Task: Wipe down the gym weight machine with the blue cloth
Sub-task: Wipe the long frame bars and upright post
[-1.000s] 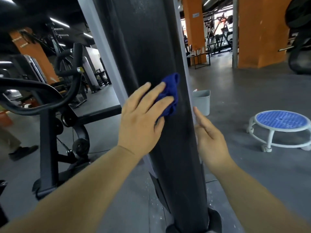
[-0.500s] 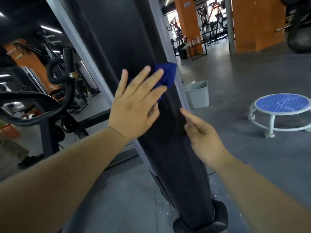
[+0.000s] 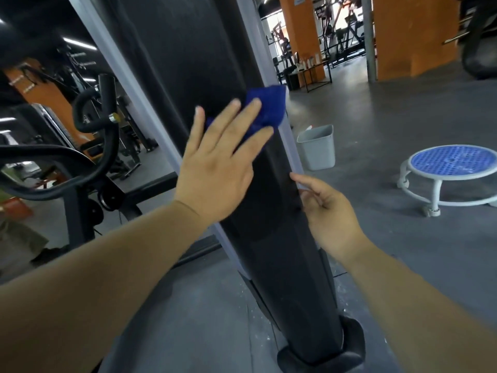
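Observation:
The weight machine's tall black upright panel [image 3: 204, 57] with a grey edge strip runs from the top centre down to a black foot at the bottom. My left hand [image 3: 217, 168] lies flat against the panel with fingers spread, pressing the blue cloth [image 3: 269, 106] under its fingertips; most of the cloth sticks out past the fingers toward the grey edge. My right hand [image 3: 328, 211] rests at the panel's right edge lower down, fingers loosely curled, touching the edge and holding nothing.
A grey plastic bin [image 3: 317, 146] stands on the floor just right of the upright. A low round stool with a blue top [image 3: 451, 162] is further right. Black exercise equipment with curved handles [image 3: 88, 125] crowds the left. Orange pillars [image 3: 414, 33] stand behind.
My left hand has slid the cloth up the panel and toward its right edge, with fingers spreading wider. My right hand stayed at the panel's edge.

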The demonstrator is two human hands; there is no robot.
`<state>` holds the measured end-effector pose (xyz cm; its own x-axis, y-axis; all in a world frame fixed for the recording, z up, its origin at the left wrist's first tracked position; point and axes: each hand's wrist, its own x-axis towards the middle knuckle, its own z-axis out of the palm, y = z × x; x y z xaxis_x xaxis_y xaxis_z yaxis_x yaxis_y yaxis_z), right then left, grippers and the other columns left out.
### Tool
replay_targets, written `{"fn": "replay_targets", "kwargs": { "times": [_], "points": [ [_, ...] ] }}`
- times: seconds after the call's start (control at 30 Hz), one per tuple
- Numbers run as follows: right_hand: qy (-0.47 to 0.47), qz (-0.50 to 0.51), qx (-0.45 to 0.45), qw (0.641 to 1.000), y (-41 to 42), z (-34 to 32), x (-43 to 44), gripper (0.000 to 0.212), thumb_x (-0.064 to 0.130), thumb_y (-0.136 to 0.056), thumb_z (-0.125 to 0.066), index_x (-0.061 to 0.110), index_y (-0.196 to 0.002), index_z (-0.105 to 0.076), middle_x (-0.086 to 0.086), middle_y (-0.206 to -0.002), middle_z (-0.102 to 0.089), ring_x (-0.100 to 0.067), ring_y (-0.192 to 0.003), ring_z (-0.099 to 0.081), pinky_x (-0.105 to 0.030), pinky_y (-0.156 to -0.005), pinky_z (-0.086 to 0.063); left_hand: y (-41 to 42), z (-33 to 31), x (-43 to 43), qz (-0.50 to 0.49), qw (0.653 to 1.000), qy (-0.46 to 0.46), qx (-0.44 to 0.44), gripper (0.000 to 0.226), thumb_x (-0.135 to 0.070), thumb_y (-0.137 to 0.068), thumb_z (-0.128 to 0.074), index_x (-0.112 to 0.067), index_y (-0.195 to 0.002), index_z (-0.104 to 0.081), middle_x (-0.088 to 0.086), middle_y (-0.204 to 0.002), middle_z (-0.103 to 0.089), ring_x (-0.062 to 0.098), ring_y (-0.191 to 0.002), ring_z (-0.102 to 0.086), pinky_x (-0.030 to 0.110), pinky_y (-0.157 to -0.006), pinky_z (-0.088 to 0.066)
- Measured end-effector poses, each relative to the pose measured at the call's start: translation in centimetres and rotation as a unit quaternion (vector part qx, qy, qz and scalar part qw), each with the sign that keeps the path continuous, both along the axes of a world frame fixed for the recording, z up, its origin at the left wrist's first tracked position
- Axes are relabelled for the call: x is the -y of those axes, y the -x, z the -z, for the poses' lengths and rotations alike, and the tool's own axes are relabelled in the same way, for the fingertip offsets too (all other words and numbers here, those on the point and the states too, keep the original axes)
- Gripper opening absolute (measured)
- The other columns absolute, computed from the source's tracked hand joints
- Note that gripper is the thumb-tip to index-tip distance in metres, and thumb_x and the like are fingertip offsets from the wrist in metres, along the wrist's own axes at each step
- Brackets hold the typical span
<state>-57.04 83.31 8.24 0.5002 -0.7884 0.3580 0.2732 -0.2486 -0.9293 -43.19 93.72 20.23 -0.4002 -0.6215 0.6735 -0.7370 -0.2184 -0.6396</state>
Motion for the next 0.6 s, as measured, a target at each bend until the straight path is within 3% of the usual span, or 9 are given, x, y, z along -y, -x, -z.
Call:
{"fn": "replay_targets", "kwargs": {
  "times": [0.1,0.17,0.2,0.27,0.37,0.43,0.5,0.6],
  "points": [
    [0.004,0.028,0.001,1.0,-0.1,0.2,-0.4,0.047,0.002,-0.1,-0.043,0.043,-0.111,-0.063,0.002,-0.119,-0.067,0.0,-0.091,-0.064,-0.021,-0.086,-0.052,-1.3,5.4,-2.4,-0.013,0.989,-0.143,0.034,0.063,-0.019,-0.085,-0.054,-0.022,-0.145,-0.036,0.006,-0.156,-0.027,0.027,-0.144,-0.026,0.051,-0.12,-0.003],
    [0.003,0.082,-0.002,0.997,0.3,0.3,-0.3,0.042,0.0,-0.097,-0.046,0.035,-0.108,-0.066,0.006,-0.109,-0.067,-0.005,-0.093,-0.064,-0.03,-0.092,-0.053,-1.9,7.7,-3.8,-0.042,0.966,-0.246,0.075,0.084,-0.016,-0.076,-0.069,-0.026,-0.149,-0.028,0.003,-0.157,-0.023,0.024,-0.144,-0.024,0.049,-0.12,0.0],
    [-0.018,0.097,0.008,0.995,0.5,0.1,-0.3,0.037,0.001,-0.096,-0.047,0.029,-0.106,-0.068,0.007,-0.101,-0.067,-0.007,-0.09,-0.065,-0.033,-0.091,-0.054,-2.0,8.0,-4.2,-0.055,0.958,-0.268,0.092,0.093,-0.012,-0.071,-0.074,-0.027,-0.15,-0.026,0.002,-0.157,-0.024,0.023,-0.143,-0.024,0.049,-0.119,0.001],
    [-0.085,0.077,0.035,0.993,1.0,-0.6,-0.6,0.029,0.002,-0.095,-0.047,0.019,-0.098,-0.07,0.003,-0.085,-0.069,-0.011,-0.075,-0.066,-0.033,-0.081,-0.057,-1.8,7.2,-4.5,-0.046,0.962,-0.255,0.084,0.085,-0.003,-0.075,-0.064,-0.03,-0.149,-0.03,-0.003,-0.156,-0.034,0.021,-0.141,-0.029,0.048,-0.117,-0.008],
    [-0.181,-0.049,0.054,0.981,1.8,-2.2,-1.8,0.023,0.009,-0.1,-0.047,0.011,-0.099,-0.07,-0.009,-0.084,-0.069,-0.018,-0.073,-0.065,-0.031,-0.07,-0.058,-1.6,5.5,-4.0,0.002,0.975,-0.221,0.018,0.062,-0.001,-0.094,-0.037,-0.03,-0.148,-0.032,-0.009,-0.153,-0.04,0.025,-0.125,-0.048,0.043,-0.098,-0.036],
    [-0.206,-0.142,0.064,0.966,2.1,-2.8,-2.5,0.025,0.024,-0.102,-0.048,0.013,-0.109,-0.069,-0.009,-0.096,-0.073,-0.02,-0.085,-0.069,-0.032,-0.074,-0.06,-0.9,4.5,-3.5,0.021,0.974,-0.223,-0.022,0.064,-0.001,-0.091,-0.05,-0.025,-0.147,-0.029,0.001,-0.153,-0.039,0.032,-0.113,-0.056,0.045,-0.093,-0.048],
    [-0.212,-0.201,0.093,0.952,2.2,-3.1,-3.0,0.03,0.034,-0.102,-0.047,0.019,-0.12,-0.066,-0.007,-0.109,-0.073,-0.019,-0.097,-0.07,-0.034,-0.081,-0.058,0.6,3.6,-3.3,0.07,0.972,-0.182,-0.131,0.064,-0.008,-0.081,-0.07,-0.021,-0.138,-0.042,0.006,-0.144,-0.042,0.028,-0.107,-0.057,0.038,-0.094,-0.051],
    [-0.241,-0.222,0.168,0.93,2.2,-3.9,-3.8,0.033,0.034,-0.102,-0.049,0.016,-0.127,-0.062,-0.007,-0.114,-0.071,-0.02,-0.104,-0.069,-0.037,-0.092,-0.056,2.9,2.7,-3.6,0.144,0.917,-0.187,-0.321,0.064,-0.016,-0.08,-0.079,-0.024,-0.134,-0.044,-0.007,-0.132,-0.039,0.009,-0.113,-0.051,0.027,-0.097,-0.05]
  ]
}}
